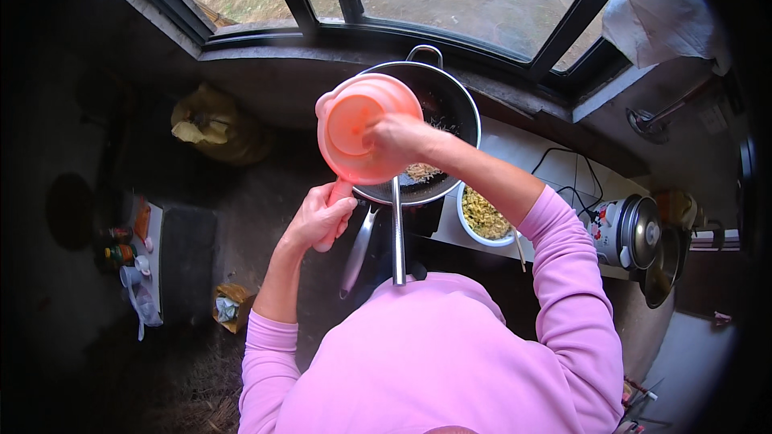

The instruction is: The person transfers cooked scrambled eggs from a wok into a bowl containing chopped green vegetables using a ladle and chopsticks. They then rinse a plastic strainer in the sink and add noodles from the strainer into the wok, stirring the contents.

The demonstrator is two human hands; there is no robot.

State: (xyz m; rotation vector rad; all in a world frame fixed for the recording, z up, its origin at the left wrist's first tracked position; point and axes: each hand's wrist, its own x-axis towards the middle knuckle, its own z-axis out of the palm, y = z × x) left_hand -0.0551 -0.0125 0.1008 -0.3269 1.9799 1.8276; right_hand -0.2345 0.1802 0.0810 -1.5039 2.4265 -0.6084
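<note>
My left hand (322, 214) grips the handle of a pink plastic basin (338, 150), tilted above a black wok (467, 108). Inside the basin's mouth is my right hand (392, 138), blurred, its fingers partly hidden; whether they hold anything does not show. Pale shredded food (422, 172) lies in the wok, partly covered by the basin and my arm. A metal-handled utensil (398, 235) leans over the wok's near rim towards me. The wok's long handle (360, 247) points down to its left. The basin hides much of the wok's left side.
Right of the wok, a white bowl (485, 217) of chopped yellow-green food stands on a tiled counter (506, 138) with chopsticks (519, 250) at its edge. Farther right are a black cord (594, 178) and a rice cooker (621, 232). A window frame (446, 39) runs behind the wok.
</note>
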